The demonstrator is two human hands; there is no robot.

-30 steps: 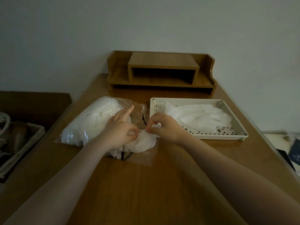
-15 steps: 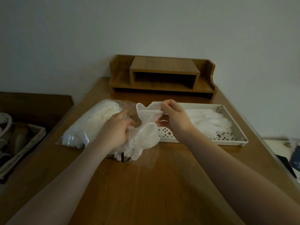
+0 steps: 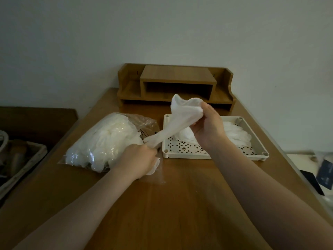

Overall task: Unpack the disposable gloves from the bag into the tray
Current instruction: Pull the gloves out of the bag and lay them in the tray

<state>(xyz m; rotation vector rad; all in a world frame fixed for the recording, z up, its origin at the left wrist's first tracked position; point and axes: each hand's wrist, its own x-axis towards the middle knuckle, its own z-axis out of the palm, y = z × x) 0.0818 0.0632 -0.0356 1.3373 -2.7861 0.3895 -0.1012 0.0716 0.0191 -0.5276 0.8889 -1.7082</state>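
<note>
A clear plastic bag stuffed with white disposable gloves lies on the wooden table, left of a cream perforated tray. Several gloves lie in the tray. My right hand grips the cuff end of one white glove and holds it raised over the tray's left side, stretched taut down to the bag's mouth. My left hand rests at the bag's open end, its fingers curled on the bag and the gloves there.
A wooden desk organiser stands at the back of the table against the wall. A basket sits low to the left, beside the table. Dark items lie on a white surface to the right.
My right hand has lifted the glove up and to the right, over the tray, stretching it out of the bag. My left hand has stayed at the bag's mouth.
</note>
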